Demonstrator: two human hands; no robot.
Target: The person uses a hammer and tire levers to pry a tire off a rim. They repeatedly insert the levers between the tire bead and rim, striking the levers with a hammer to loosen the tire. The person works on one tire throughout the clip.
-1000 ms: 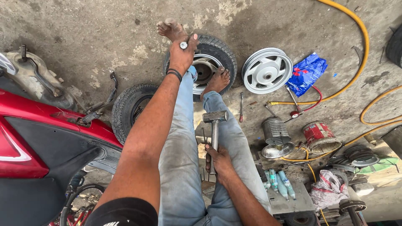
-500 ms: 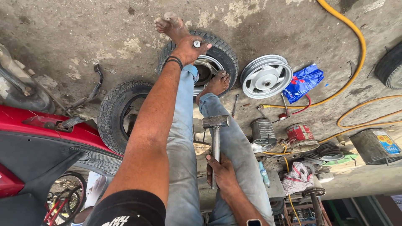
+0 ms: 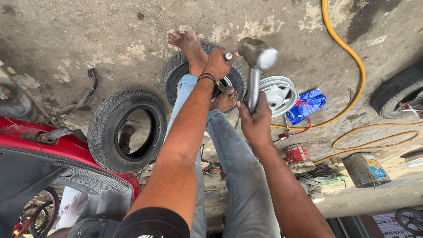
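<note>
Hammer (image 3: pixel 257 66) raised over tyre (image 3: pixel 176 72) on far floor.
Right hand (image 3: pixel 255 123) clamped on hammer handle; left hand (image 3: pixel 217 64) pinching small metal pin (image 3: pixel 228 56) above tyre.

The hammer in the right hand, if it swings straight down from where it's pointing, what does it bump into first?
Most likely the small metal piece that the left hand pinches over the tyre with a wheel in it. The right hand holds the hammer raised just beside it. Depth is unclear, so it could hit the left fingers.
</note>
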